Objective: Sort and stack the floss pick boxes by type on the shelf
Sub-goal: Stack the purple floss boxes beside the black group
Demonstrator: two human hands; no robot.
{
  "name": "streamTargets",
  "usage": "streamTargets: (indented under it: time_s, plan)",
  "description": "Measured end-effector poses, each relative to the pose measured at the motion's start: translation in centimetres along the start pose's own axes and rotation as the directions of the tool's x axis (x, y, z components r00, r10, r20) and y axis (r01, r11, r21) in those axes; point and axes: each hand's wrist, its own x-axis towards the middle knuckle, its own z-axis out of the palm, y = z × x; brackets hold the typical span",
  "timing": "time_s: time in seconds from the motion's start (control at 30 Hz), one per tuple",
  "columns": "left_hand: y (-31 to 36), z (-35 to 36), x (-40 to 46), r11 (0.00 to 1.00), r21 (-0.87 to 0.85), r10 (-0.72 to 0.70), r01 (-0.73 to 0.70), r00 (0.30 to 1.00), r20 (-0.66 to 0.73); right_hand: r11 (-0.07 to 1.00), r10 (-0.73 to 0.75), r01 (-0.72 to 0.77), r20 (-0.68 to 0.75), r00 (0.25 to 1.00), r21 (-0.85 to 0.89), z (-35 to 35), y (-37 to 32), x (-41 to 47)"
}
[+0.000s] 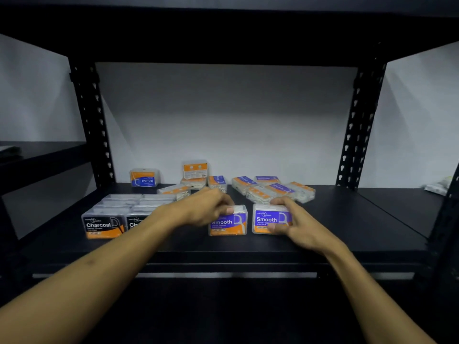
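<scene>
Standing upright side by side near the front edge of the black shelf (347, 234) are two purple Smooth boxes, each under a hand. The left Smooth box (229, 223) is being covered by the left hand (206, 207), whose fingers are curling over its top and left side. The right Smooth box (269, 219) is being gripped by the right hand (298, 219), thumb pressing its lower front and fingers lying across its top. To the left, the Charcoal boxes (104, 225) are sitting in neat rows, labels facing forward. Behind the hands, loose orange-and-purple boxes (273, 189) are lying jumbled and tilted. Farther back, a Round box (144, 178) is standing upside down by the white wall (223, 120), and an orange box (195, 170) is perching on another.
</scene>
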Motion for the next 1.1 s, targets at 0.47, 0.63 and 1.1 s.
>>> streamTargets:
  time_s: [0.47,0.63,1.1]
  plan:
    - [-2.9,-3.1,-0.2,0.998,0.059,-0.044,0.037,0.992,0.121,0.992,-0.098,0.095,0.028,0.995,0.078,1.3,-0.8,1.0]
    - [-3.6,-3.6,-0.5,0.998,-0.016,-0.063,0.066,0.989,0.135,0.988,-0.119,0.114,0.039,0.992,0.105,2.3,-1.3,1.6]
    - [-3.6,-3.4,-0.8,0.985,-0.166,-0.026,0.051,0.988,0.149,0.981,-0.139,0.125,0.089,0.986,0.146,3.3,-1.9,2.9]
